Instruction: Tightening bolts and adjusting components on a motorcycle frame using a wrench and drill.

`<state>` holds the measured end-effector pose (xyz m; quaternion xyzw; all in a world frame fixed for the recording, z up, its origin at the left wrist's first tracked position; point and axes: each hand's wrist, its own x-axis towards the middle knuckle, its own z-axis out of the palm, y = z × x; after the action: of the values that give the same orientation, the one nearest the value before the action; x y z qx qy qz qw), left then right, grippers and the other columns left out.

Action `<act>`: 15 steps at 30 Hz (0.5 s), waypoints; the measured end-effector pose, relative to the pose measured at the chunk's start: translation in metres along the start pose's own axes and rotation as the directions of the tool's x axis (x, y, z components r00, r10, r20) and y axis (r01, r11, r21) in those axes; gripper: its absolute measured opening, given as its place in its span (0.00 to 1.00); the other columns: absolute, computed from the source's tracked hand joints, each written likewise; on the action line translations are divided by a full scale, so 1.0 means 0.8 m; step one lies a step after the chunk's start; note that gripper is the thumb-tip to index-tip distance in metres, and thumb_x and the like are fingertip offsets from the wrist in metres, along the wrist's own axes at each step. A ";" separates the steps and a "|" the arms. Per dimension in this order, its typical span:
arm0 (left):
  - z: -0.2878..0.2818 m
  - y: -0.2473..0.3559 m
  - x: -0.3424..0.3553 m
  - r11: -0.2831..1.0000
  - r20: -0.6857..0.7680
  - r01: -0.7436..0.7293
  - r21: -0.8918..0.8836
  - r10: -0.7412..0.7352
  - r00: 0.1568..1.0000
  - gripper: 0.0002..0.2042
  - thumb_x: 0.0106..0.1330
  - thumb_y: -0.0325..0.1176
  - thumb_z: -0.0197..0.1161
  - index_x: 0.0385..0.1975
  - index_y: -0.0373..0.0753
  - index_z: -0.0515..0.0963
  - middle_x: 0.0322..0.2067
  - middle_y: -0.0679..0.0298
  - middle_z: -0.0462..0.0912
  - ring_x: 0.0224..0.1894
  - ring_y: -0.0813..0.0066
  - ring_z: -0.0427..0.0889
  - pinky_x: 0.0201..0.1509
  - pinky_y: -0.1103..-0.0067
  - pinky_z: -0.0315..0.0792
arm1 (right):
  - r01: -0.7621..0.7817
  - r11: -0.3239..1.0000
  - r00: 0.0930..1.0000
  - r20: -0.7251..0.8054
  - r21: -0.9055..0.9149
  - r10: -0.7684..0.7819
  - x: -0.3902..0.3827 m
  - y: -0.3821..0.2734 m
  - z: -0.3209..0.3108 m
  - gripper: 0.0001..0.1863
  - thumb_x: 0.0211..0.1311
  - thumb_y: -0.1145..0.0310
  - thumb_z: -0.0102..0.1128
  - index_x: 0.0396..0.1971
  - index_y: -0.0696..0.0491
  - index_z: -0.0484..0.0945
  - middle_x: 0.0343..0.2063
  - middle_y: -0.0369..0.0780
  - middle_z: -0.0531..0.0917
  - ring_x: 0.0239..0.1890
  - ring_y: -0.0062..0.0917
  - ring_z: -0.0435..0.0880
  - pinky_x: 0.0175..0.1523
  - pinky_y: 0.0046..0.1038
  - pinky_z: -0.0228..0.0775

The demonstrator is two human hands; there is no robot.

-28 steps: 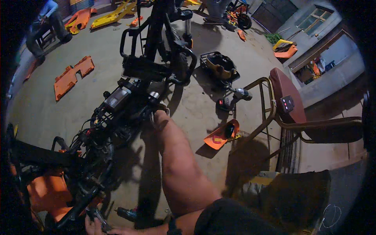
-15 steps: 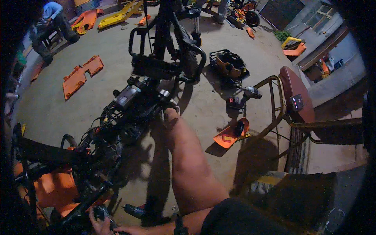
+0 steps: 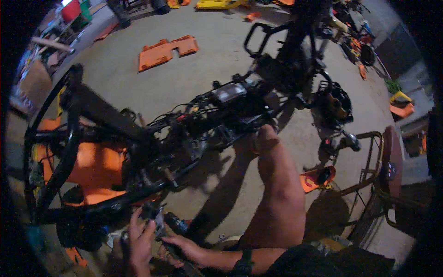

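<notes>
Low in the view, my left hand (image 3: 140, 242) rises beside the black tubular frame (image 3: 122, 201), its fingers and thumb bent around a small dark, partly grey part (image 3: 158, 222). My right hand (image 3: 187, 249) comes in from the right, closed at the lower end of that part; a dark band circles its wrist. What the part is, blur and shadow do not show. A stripped quad-bike chassis (image 3: 226, 117) with bare cables stretches from the lower left to the upper right. An orange body panel (image 3: 97, 168) shows inside the tubes.
A dark hand tool (image 3: 177, 223) lies on the floor by my hands. My bare leg (image 3: 279, 184) extends along the chassis. To its right are an orange piece (image 3: 317, 180), a cordless drill (image 3: 350, 141) and a chair (image 3: 392, 157). Another orange panel (image 3: 168, 51) lies beyond.
My view has swung left and down, so the chassis and leg appear farther right. Both hands have come higher into view, with the dark part between them.
</notes>
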<state>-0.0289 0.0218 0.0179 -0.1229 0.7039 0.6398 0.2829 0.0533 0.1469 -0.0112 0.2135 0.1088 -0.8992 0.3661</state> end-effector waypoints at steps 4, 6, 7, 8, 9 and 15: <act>-0.005 -0.002 0.002 0.985 0.018 -0.131 0.111 0.130 0.991 0.30 0.59 0.21 0.57 0.62 0.38 0.54 0.49 0.55 0.72 0.52 0.70 0.71 0.56 0.76 0.65 | -0.024 0.998 1.000 -0.017 0.051 0.025 0.000 -0.002 -0.004 0.16 0.66 0.57 0.43 0.49 0.49 0.62 0.26 0.41 0.78 0.11 0.22 0.69 0.15 0.22 0.57; 0.006 0.003 0.002 0.985 0.049 -0.152 0.076 0.149 0.988 0.30 0.59 0.22 0.58 0.62 0.38 0.54 0.48 0.55 0.73 0.51 0.71 0.72 0.54 0.76 0.66 | -0.027 0.993 1.000 0.002 0.114 0.027 -0.001 -0.006 -0.008 0.16 0.66 0.59 0.42 0.50 0.48 0.59 0.27 0.44 0.78 0.12 0.24 0.70 0.15 0.23 0.58; 0.009 0.006 0.001 0.990 0.047 -0.133 0.041 0.131 0.990 0.31 0.59 0.22 0.58 0.62 0.38 0.54 0.48 0.54 0.73 0.50 0.71 0.72 0.54 0.77 0.67 | -0.010 0.997 1.000 0.012 0.079 0.009 -0.001 -0.008 -0.005 0.16 0.66 0.59 0.42 0.51 0.48 0.59 0.26 0.44 0.78 0.12 0.24 0.70 0.15 0.23 0.58; 0.008 0.008 0.001 0.993 0.049 -0.115 0.006 0.114 0.992 0.31 0.59 0.22 0.59 0.62 0.38 0.54 0.48 0.54 0.73 0.50 0.72 0.72 0.53 0.77 0.67 | 0.011 0.999 1.000 0.021 0.045 -0.012 -0.002 -0.010 -0.002 0.16 0.66 0.59 0.41 0.51 0.48 0.59 0.26 0.44 0.78 0.12 0.24 0.70 0.15 0.23 0.58; 0.005 0.007 0.001 0.997 0.021 -0.080 -0.024 0.080 0.997 0.31 0.59 0.23 0.59 0.62 0.39 0.54 0.48 0.54 0.73 0.49 0.72 0.73 0.53 0.77 0.67 | 0.027 1.000 0.999 0.033 0.012 -0.027 -0.002 -0.008 -0.001 0.17 0.66 0.59 0.41 0.51 0.48 0.58 0.26 0.44 0.78 0.12 0.24 0.70 0.15 0.22 0.58; -0.006 -0.014 0.005 0.997 -0.097 -0.032 -0.068 0.026 0.995 0.28 0.63 0.28 0.58 0.62 0.40 0.55 0.48 0.55 0.73 0.47 0.73 0.73 0.52 0.79 0.68 | 0.049 0.997 0.998 0.040 0.059 -0.052 0.003 -0.010 0.005 0.16 0.67 0.58 0.41 0.49 0.50 0.58 0.26 0.46 0.77 0.12 0.25 0.70 0.15 0.22 0.58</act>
<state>-0.0277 0.0162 0.0064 -0.1530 0.6958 0.6612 0.2351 0.0451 0.1497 -0.0085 0.2025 0.0806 -0.9151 0.3391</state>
